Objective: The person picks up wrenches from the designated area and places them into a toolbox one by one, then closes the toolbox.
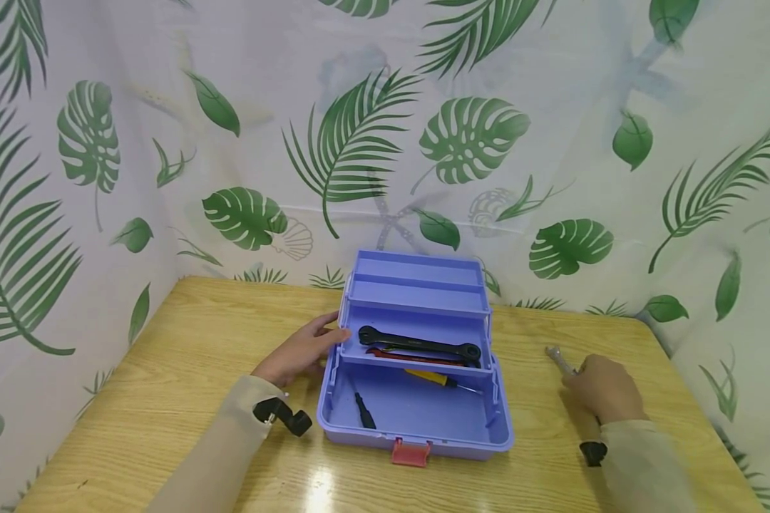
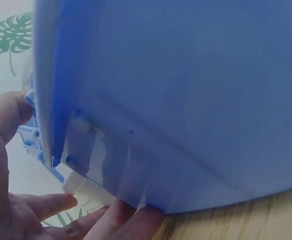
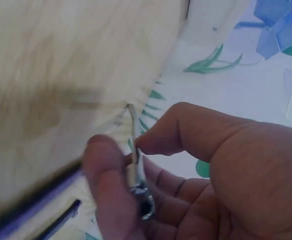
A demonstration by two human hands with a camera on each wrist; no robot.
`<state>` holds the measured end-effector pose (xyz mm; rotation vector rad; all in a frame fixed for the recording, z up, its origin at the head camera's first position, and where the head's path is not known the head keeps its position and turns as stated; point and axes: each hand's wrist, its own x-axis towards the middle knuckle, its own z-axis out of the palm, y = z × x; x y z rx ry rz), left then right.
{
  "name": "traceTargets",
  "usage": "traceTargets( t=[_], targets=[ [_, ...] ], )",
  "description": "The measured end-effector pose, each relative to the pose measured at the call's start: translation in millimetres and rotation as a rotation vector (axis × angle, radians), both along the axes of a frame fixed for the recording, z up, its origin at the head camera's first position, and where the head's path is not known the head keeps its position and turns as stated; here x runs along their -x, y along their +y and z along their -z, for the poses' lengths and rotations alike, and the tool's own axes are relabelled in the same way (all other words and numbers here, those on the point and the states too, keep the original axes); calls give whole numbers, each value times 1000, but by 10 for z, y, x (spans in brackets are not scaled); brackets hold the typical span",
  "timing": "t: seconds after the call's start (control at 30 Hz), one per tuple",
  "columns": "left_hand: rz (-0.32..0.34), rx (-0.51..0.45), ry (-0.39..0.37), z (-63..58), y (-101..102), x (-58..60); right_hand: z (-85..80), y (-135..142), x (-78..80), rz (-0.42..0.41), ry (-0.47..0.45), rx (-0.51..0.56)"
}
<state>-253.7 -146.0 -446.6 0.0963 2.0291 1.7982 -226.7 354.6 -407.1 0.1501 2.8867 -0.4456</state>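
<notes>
An open purple toolbox with raised cantilever trays stands on the wooden table. My left hand holds its left side, the thumb at the edge of the lower tray and the other fingers around the outer wall. Right of the box, my right hand grips a small silver wrench close over the table; its shaft runs between thumb and fingers in the right wrist view. In the lower tray lie a black wrench and a red wrench.
On the box floor lie a black-handled screwdriver and a yellow-handled screwdriver, partly under the tray. A pink latch hangs at the box front. The wooden table meets a leaf-patterned curtain behind.
</notes>
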Motion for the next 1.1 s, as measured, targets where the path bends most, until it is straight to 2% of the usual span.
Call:
traceTargets(
  t=[0.27, 0.5, 0.6, 0.93, 1.1],
  targets=[
    [-22, 18, -3, 1, 10, -12, 119, -118, 57, -53, 19, 49],
    [-16, 10, -4, 1, 6, -13, 205, -239, -17, -6, 114, 28],
    [-8, 14, 0, 0, 1, -14, 229, -271, -30, 9, 128, 25],
    [-7, 14, -3, 5, 1, -27, 199, -417, -17, 3, 208, 1],
    [-5, 26, 2, -4, -2, -21, 192, -454, 15, 31, 188, 6]
  ],
)
